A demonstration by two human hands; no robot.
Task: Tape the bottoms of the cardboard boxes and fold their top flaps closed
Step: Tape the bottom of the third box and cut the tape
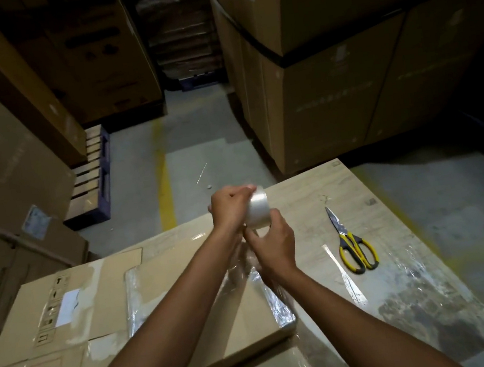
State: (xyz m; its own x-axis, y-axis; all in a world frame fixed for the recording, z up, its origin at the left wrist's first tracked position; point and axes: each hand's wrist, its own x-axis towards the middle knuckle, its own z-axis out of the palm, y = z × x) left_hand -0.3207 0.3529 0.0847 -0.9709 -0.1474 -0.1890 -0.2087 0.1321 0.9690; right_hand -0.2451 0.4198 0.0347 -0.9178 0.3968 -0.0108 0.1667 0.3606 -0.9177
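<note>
Curling round the far side of a roll of clear packing tape [256, 209], the left hand [230, 207] is holding it up above the table. The right hand [275, 246] is pinching the roll's near rim between thumb and fingertips. It is probably feeling for the loose end; whether a strip is already lifting I cannot tell. Holding the roll raised, apart from the cardboard below, seems meant to free that end before any tape goes down.

Going across from the left, a large flattened brown cardboard carton [64, 307], with a white label and printed handling marks, is lying on the near left part of the pale wood-grain table [345, 186]. Resting partly on it, beneath the forearms, is a smaller flat brown cardboard box [166, 273]. Glossy, crinkled clear tape is running down its left edge and along its right edge. It is lying flat, likely so that its seams are facing up for taping. I judge the taping to be partly done and no top flaps to be folded yet.

Further right, a loose strip of clear tape [344, 275] is clinging to the bare tabletop. Just beside it, a pair of scissors with yellow-and-black handles [355, 248] is lying with blades together and pointing away, near the right hand for cutting.
</note>
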